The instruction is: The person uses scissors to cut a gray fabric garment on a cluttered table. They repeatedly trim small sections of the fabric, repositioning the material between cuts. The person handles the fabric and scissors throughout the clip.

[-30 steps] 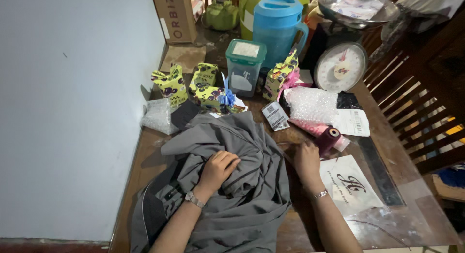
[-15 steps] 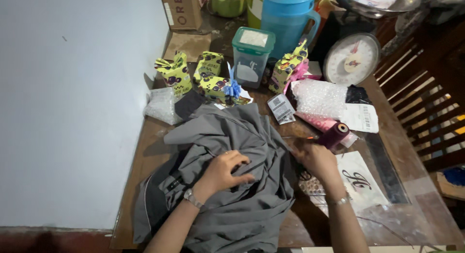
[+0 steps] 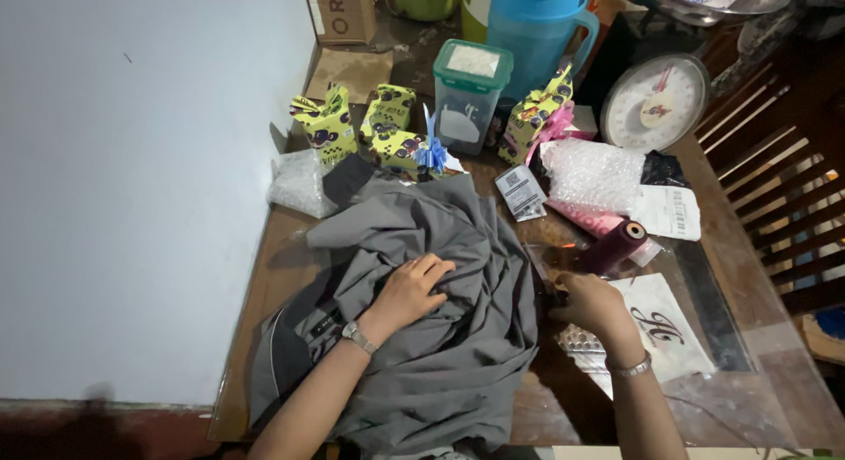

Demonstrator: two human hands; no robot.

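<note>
A crumpled grey garment [image 3: 431, 337] with dark trim lies on the wooden table [image 3: 273, 284]. My left hand [image 3: 409, 288], a watch on its wrist, lies on top of the garment with the fingers stretched over the folds. My right hand [image 3: 591, 303] is at the garment's right edge with its fingers curled, over a bubble-wrap sheet [image 3: 576, 341] and a clear plastic bag [image 3: 550, 253]. Something small and dark is at its fingertips; I cannot tell whether it holds it. A maroon thread spool [image 3: 619, 242] lies just beyond that hand.
Behind the garment stand yellow patterned gift boxes [image 3: 327, 124], a green-lidded container [image 3: 473, 95], a blue jug [image 3: 537, 29] and a dial scale [image 3: 657, 102]. Bubble wrap [image 3: 591, 174], paper labels [image 3: 676, 212] and a white printed bag [image 3: 669, 332] lie right. A grey wall [image 3: 132, 187] borders the left.
My right hand has come back from beside the spool to the garment's right edge and curled its fingers. My left hand's fingers have spread flatter on the fabric. The view shifted down.
</note>
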